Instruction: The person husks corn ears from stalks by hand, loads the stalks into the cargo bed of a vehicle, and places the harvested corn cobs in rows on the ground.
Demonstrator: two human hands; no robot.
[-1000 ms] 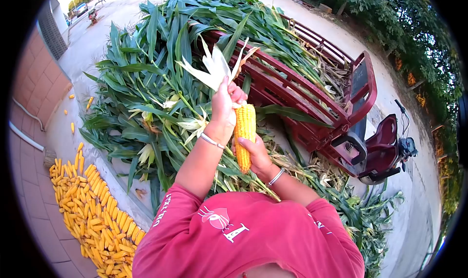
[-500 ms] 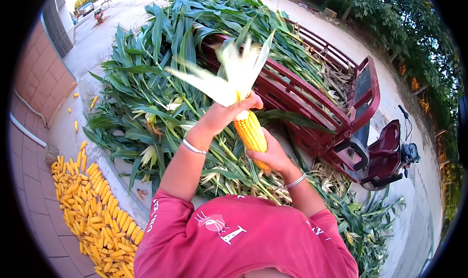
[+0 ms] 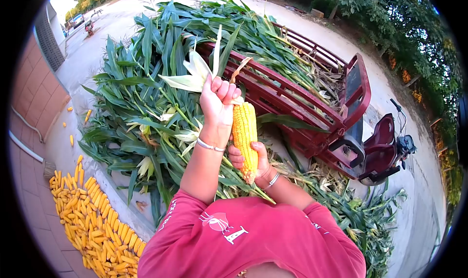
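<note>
A bare yellow corn cob stands nearly upright in front of my chest. My right hand is wrapped round its lower part, fingers and thumb showing on either side. At the cob's upper end, my left hand is closed in a fist on the pale corn husk, whose leaves fan out above the fingers. A brownish strip of husk also sticks up beside that fist. Whether the husk is still joined to the cob is hard to see. Green corn stalks lie heaped behind both hands.
A red three-wheeled cart loaded with stalks stands at the right. Husked cobs lie piled at the lower left beside a tiled wall. More stalks and husks cover the ground at the lower right.
My left hand has moved left and up and turned into a fist on the husk. The cob is now more upright, and my right hand has shifted slightly left.
</note>
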